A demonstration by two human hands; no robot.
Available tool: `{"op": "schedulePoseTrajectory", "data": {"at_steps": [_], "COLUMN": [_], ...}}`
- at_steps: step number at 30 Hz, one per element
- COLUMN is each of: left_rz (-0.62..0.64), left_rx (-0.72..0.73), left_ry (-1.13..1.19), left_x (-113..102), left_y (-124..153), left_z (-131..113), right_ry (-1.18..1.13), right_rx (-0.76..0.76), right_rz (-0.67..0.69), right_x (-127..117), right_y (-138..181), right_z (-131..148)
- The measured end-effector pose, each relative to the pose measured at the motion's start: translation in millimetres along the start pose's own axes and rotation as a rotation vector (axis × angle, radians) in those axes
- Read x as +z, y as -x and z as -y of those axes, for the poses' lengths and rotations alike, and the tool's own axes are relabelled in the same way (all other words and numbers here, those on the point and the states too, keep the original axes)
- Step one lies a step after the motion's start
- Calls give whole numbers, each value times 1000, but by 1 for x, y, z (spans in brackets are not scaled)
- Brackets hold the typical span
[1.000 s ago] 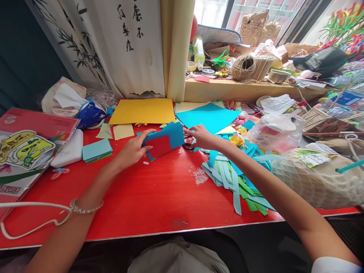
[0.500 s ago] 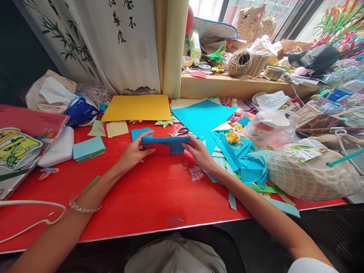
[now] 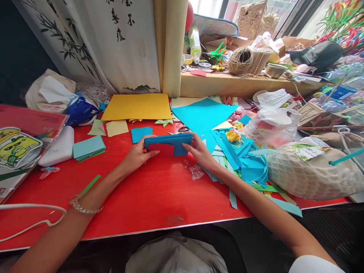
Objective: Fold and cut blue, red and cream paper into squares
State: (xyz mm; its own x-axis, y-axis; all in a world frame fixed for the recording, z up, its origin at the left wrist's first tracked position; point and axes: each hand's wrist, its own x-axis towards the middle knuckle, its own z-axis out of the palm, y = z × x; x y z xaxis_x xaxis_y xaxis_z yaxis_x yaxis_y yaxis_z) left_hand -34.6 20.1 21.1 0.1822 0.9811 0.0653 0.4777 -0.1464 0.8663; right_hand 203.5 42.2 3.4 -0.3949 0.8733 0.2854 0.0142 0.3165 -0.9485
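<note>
My left hand (image 3: 137,155) and my right hand (image 3: 200,150) hold between them a stack of blue paper sheets (image 3: 170,142), standing on edge on the red table (image 3: 148,197). A red sheet seems to sit inside the stack, hard to tell against the table. The left hand grips the stack's left end, the right hand its right end. Just behind the stack lie a small blue square (image 3: 141,134) and scissors (image 3: 179,130). A bracelet (image 3: 85,207) is on my left wrist.
A heap of blue and green paper strips (image 3: 241,159) lies right of my right hand. Yellow sheet (image 3: 138,107) and large cyan sheet (image 3: 203,113) lie behind. A light-blue paper pile (image 3: 88,148), white box (image 3: 58,146) and red folder (image 3: 25,125) sit left. A netted bundle (image 3: 313,174) is right.
A second ago the stack lay flat, fanned, with the red sheet showing. Both hands gathered it, stood it on edge and now hold it slightly higher and more squared.
</note>
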Motion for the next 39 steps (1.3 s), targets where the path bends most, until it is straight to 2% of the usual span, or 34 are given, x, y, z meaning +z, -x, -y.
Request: {"op": "schedulePoseTrajectory", "data": {"at_steps": [3,9,17,19,24,29,33,35,39], "left_rz": [14,25,-41,-77,-133,-45,-65,-86,-81], "left_rx": [-10,-24,-40,0,207,184,146,127,90], "left_ry": [4,-100,-207,-222,-200,-358,-361,-310,-15], "left_x": [0,0,1,2,3,0,-1,-1,-1], "left_y": [0,-1,2,4,5,5,6,6,5], "left_z": [0,5,2,-1,-1,-1,-4,-6,-10], "right_ry": [37,311,369,404,443,381,272,120,-252], "right_rx": [2,65,51,53,65,81,92,105,186], "right_rz": [3,1,8,5,-8,-24,-15,14,36], "right_x": [1,3,3,2,1,1,1,0,-3], "right_y": [0,5,6,6,5,4,4,4,2], "right_z": [-2,3,5,5,4,0,0,3,13]}}
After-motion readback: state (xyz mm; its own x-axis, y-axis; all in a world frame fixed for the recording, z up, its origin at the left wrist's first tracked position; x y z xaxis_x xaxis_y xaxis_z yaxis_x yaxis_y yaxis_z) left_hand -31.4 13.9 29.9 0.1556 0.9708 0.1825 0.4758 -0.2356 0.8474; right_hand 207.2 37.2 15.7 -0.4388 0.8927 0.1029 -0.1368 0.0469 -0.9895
